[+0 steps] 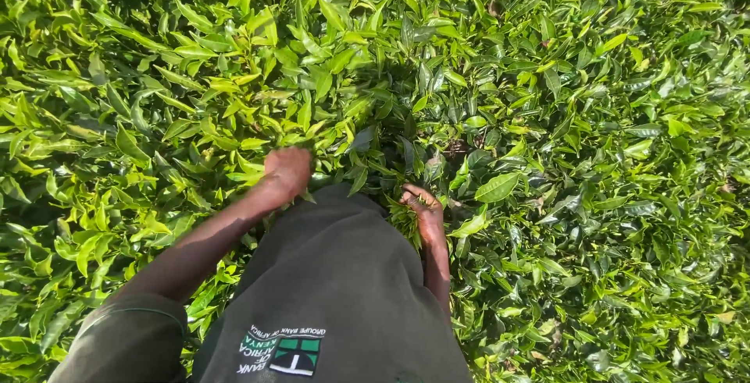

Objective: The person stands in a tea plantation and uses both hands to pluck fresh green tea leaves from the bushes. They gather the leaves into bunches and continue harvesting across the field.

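Down at waist height, the right hand is curled closed around a small bunch of plucked green tea leaves, held just beside the person's dark grey-green garment. The left hand is blurred; it touches the leaves at the bush top, fingers bent inward, though whether they pinch anything cannot be told. All around spreads a dense bed of glossy green tea bushes, sunlit, filling the view to every edge.
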